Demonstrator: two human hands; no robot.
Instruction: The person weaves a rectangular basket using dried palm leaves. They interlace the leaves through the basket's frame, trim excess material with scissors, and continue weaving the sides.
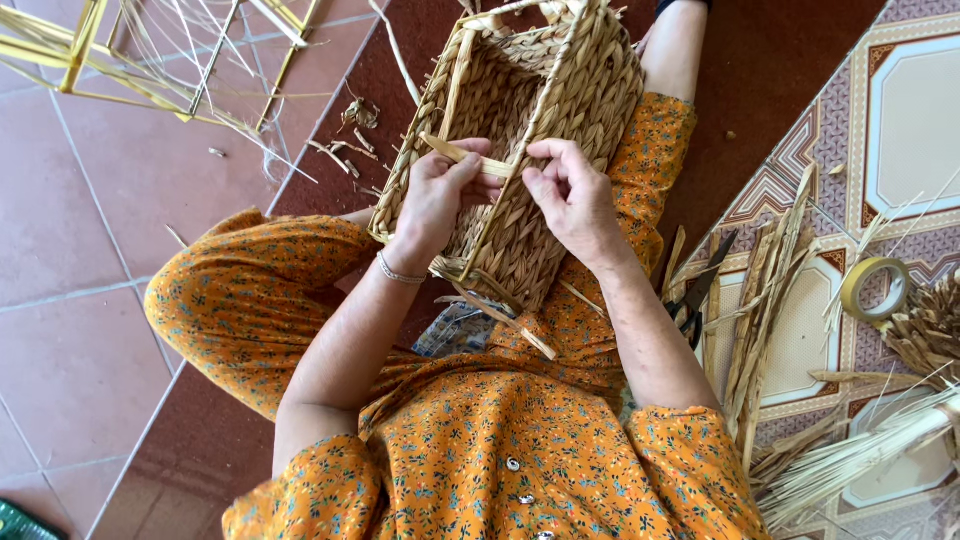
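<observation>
A half-woven rectangular straw basket (585, 85) on a wire frame rests on my lap, tilted with its open side to the left. My left hand (437, 190) pinches a flat pale straw strip (455, 152) against the basket's inner wall. My right hand (572, 195) grips the same strand beside a frame rod, fingers curled on it. Both hands meet at the middle of the basket. Loose strip ends (505, 318) hang from its near corner.
Bare yellow wire frames (150, 60) lie on the tiled floor at the upper left. At the right, on a patterned mat, lie bundles of dried straw (770, 290), scissors (695, 295) and a roll of tape (875, 288). Straw scraps (350, 135) litter the floor.
</observation>
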